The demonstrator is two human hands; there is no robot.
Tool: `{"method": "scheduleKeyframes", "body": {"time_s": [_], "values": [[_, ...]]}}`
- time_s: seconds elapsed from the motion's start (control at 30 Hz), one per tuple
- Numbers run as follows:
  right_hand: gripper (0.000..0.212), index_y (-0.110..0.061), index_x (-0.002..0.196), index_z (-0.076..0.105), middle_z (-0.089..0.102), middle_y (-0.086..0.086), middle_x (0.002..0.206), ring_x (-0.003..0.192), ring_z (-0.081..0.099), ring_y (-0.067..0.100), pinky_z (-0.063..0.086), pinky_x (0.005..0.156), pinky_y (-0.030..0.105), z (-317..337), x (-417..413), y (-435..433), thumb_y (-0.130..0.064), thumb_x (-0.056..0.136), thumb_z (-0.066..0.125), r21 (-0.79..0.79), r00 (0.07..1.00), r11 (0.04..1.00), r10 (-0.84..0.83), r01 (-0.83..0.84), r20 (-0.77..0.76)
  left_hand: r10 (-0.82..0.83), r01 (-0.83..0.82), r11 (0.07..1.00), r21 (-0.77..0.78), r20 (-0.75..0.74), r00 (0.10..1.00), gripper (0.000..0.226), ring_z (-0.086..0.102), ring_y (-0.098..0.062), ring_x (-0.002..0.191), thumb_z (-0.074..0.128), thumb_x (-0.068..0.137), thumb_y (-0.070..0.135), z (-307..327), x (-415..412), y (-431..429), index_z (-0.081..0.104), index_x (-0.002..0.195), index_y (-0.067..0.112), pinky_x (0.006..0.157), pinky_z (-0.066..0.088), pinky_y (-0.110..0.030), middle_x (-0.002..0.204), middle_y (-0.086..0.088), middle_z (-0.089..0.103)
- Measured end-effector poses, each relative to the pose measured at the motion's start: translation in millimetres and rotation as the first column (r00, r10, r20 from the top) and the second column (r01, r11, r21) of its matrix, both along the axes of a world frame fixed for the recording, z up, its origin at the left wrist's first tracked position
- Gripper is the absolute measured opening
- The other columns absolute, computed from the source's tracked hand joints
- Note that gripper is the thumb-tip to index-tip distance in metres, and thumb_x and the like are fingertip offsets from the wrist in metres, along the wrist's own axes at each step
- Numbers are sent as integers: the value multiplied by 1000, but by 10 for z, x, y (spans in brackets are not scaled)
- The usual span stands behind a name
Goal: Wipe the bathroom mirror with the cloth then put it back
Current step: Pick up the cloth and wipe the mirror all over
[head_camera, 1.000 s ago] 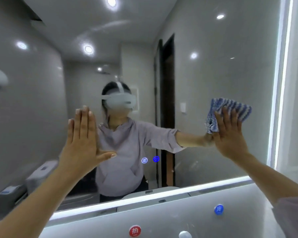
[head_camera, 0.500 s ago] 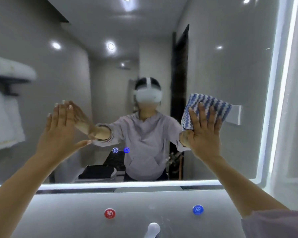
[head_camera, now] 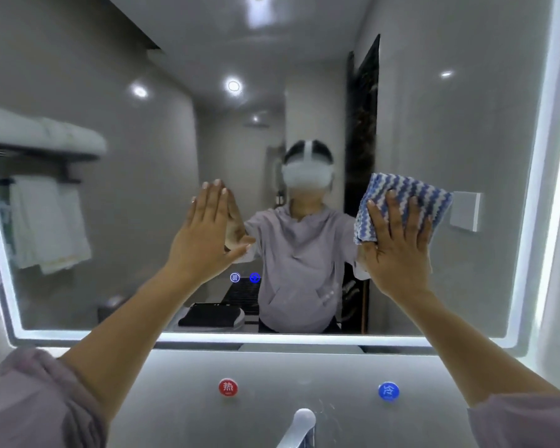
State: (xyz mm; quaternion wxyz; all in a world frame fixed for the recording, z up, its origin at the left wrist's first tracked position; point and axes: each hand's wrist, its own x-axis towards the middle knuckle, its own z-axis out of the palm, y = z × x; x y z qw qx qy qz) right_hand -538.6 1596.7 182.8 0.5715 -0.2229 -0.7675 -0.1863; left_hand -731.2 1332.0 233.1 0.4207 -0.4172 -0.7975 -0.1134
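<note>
The large bathroom mirror (head_camera: 117, 76) with a lit white border fills the wall ahead. A folded blue-and-white zigzag cloth (head_camera: 411, 195) lies flat against the glass right of centre. My right hand (head_camera: 398, 244) presses it to the mirror with straight, spread fingers. My left hand (head_camera: 204, 234) is raised with its fingers straight and together, its fingertips at the glass left of centre, holding nothing. The lower part of the cloth is hidden behind my right hand.
Below the mirror a grey panel carries a red hot button (head_camera: 228, 387) and a blue cold button (head_camera: 388, 391), with a white tap spout (head_camera: 299, 426) at the bottom edge. Two small blue touch icons (head_camera: 244, 277) glow on the glass. Reflected towels (head_camera: 49, 221) hang at left.
My right hand has slid the cloth leftward across the glass from the mirror's right edge. The view has swung left and down, bringing the tap and both buttons into sight.
</note>
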Motion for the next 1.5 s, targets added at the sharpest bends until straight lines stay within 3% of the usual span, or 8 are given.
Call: {"method": "scheduleKeyframes", "body": {"time_s": [0.2,0.43,0.67,0.77,0.87,1.0,1.2,1.5], "values": [[64,-26,153,11,-3,4,159,146,-5,37,-3,117,56,5,10,-26,-41,95,33,-51,998,999,-14,17,55,-115,117,991,67,-29,993,107,-12,-31,144,54,81,61,15,22,180,-3,147,-2,118,-1,-41,157,-19,-8],[58,-26,152,12,-2,4,159,147,-3,36,-6,118,53,13,0,-23,-44,98,22,-68,997,996,-46,50,62,-101,105,992,71,-57,993,117,-15,-35,144,34,73,77,-98,-149,306,-6,147,-4,118,-5,-46,155,-22,-13],[60,-19,151,20,8,15,159,145,6,44,1,116,60,-9,-83,-97,-41,95,26,-89,998,994,-57,57,-1,-152,161,982,102,-85,985,116,-13,-35,144,30,75,80,-135,-269,353,-3,147,-4,118,-8,-45,155,-21,-13],[64,-16,151,17,8,20,158,145,4,46,-2,116,60,-131,-228,-237,-37,95,37,-129,997,990,-68,63,-37,-163,174,979,103,-102,981,115,-12,-36,144,28,76,81,-134,-298,361,-3,147,-4,117,-10,-44,155,-22,-12],[68,-16,152,19,8,17,158,145,3,44,-1,116,59,-393,-403,-398,-35,93,49,-72,998,996,-56,56,0,-173,185,976,117,-107,979,115,-12,-34,144,26,76,81,-137,-308,369,-1,147,-5,117,-11,-42,155,-23,-9],[61,-23,151,19,8,7,160,146,3,40,6,115,63,-760,-654,-647,-41,95,34,-18,998,999,-29,30,60,-170,186,975,125,-126,977,115,-12,-35,144,25,76,82,-141,-318,371,-1,147,-5,117,-12,-42,155,-25,-7],[59,-28,152,21,17,5,160,148,6,35,13,115,62,-1226,-930,-916,-38,97,38,4,989,999,52,-53,138,-164,181,976,122,-137,977,115,-14,-34,143,30,76,80,-136,-299,354,-5,146,-3,116,-14,-40,155,-24,-10],[60,-27,150,29,18,1,160,148,11,31,2,120,49,-1414,-978,-1025,-37,94,45,-2,984,998,69,-70,166,-146,162,981,108,-138,980,117,-11,-37,144,31,75,82,-134,-296,353,-5,146,-4,118,-9,-44,155,-25,-10]]}}
